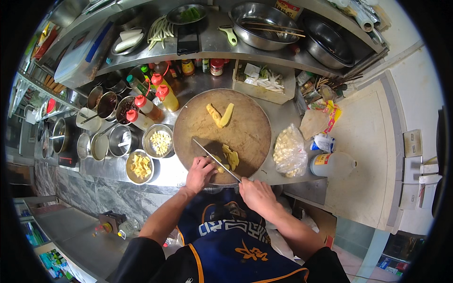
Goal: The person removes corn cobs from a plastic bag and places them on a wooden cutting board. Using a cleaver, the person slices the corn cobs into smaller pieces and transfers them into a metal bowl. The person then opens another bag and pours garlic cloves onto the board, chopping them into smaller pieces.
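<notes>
A round wooden chopping board point(187, 113) lies before me. My right hand point(260, 195) grips the handle of a kitchen knife point(220, 162), whose blade slants across the front of the board. At the blade's left side, my left hand point(200, 174) bends its fingers over a yellow ginger piece point(219, 169), mostly hidden by fingers and blade. Thin ginger slices point(231, 157) lie just right of the knife. Farther back on the board, two peeled ginger pieces point(221, 118) touch in a V shape.
Left of the board stand a steel bowl of cut garlic point(160, 142), a bowl of yellow chunks point(141, 167) and red-capped squeeze bottles point(144, 106). On the right are a bag of peeled garlic point(290, 150) and a plastic jug point(331, 164). A steel shelf point(212, 49) overhangs the back.
</notes>
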### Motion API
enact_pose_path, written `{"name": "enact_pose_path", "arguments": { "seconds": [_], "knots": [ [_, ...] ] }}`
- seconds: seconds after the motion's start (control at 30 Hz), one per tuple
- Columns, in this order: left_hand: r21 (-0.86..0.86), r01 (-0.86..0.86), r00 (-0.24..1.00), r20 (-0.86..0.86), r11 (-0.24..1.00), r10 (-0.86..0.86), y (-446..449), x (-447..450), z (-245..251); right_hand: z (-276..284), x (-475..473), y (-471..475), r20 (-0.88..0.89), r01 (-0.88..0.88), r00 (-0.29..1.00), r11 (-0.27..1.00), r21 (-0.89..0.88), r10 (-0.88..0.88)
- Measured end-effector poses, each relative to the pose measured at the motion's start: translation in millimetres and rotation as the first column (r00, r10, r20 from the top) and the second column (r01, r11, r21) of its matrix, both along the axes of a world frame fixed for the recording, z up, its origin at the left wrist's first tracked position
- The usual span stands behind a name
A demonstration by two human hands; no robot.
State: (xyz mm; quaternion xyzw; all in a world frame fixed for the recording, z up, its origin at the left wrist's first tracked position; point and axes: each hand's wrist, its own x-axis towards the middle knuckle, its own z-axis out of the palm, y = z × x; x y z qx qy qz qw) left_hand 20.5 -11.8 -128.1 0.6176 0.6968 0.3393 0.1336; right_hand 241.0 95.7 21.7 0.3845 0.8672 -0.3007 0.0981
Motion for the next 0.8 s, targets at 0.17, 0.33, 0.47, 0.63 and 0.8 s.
{"name": "enact_pose_path", "arguments": {
  "seconds": [0.17, 0.33, 0.47, 0.63, 0.8],
  "knots": [
    [0.022, 0.015, 1.0, -0.006, 1.0, -0.015, -2, 1, -3, -19, -2, 2, -0.063, -0.003, 0.998, 1.0, -0.013, 0.002],
    [0.071, -0.008, 1.0, 0.005, 0.997, 0.007, 2, 4, -5, -30, 0, -10, 0.001, -0.002, 1.0, 0.999, 0.033, 0.002],
    [0.078, -0.031, 0.999, 0.04, 0.996, 0.028, -3, 3, -7, -47, 6, -10, -0.046, 0.016, 0.999, 0.999, 0.041, -0.014],
    [0.05, -0.027, 0.999, 0.025, 0.998, 0.026, 1, 0, -10, -32, 1, -10, -0.013, 0.018, 1.0, 0.999, 0.039, -0.017],
    [0.053, -0.016, 0.999, 0.028, 0.998, 0.015, -2, -1, -5, 0, 6, -11, -0.01, 0.005, 1.0, 1.0, 0.017, -0.005]
  ]
}}
